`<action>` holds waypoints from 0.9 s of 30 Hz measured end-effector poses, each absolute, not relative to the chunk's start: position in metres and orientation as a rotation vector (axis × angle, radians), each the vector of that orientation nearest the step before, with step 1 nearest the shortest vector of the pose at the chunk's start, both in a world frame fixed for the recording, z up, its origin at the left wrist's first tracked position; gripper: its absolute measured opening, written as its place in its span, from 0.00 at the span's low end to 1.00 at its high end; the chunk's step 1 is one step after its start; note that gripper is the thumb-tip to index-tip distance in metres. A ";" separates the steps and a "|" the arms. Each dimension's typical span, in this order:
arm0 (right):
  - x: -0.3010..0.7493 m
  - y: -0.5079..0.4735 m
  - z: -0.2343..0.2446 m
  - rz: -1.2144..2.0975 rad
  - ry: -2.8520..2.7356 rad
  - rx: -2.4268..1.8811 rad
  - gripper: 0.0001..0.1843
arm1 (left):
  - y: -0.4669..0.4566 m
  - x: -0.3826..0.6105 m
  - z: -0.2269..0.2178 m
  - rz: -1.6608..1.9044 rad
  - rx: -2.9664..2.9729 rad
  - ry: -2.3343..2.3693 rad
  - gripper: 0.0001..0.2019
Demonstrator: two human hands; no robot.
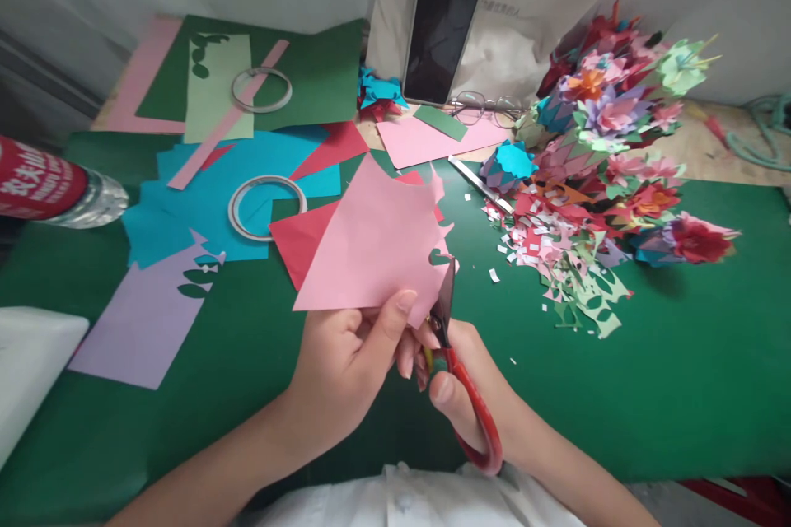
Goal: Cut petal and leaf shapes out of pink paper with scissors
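Note:
My left hand (346, 362) pinches the lower edge of a pink paper sheet (371, 243), thumb on top, and holds it up over the green table cover (680, 346). The sheet's right edge is cut into jagged shapes. My right hand (470, 395) is closed round the red handles of a pair of scissors (461, 379). The scissor blades point up into the paper's right edge, beside a small leaf-shaped notch.
Coloured sheets lie at the left: blue (203, 198), red (302, 239), lilac (148, 321). Two tape rings (267, 207) (261, 89) rest on them. A bottle (55, 185) lies far left. Paper flowers (611, 123) and scraps (556, 255) fill the right; a phone (448, 12) and glasses (485, 109) stand behind.

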State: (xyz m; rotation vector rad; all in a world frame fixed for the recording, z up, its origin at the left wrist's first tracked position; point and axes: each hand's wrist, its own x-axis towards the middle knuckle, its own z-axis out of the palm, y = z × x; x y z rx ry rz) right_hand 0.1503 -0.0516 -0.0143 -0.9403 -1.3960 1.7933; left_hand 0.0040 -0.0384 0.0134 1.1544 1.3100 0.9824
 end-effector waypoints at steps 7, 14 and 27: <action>0.154 -0.051 -0.015 1.771 -1.416 -1.023 0.31 | -0.035 0.001 0.017 0.990 1.191 1.290 0.17; 0.168 -0.049 -0.013 1.662 -1.620 -1.283 0.37 | -0.031 -0.009 0.016 1.003 1.237 1.226 0.16; 0.175 -0.048 -0.009 1.691 -1.588 -1.322 0.38 | -0.026 -0.021 0.022 0.817 1.192 1.220 0.16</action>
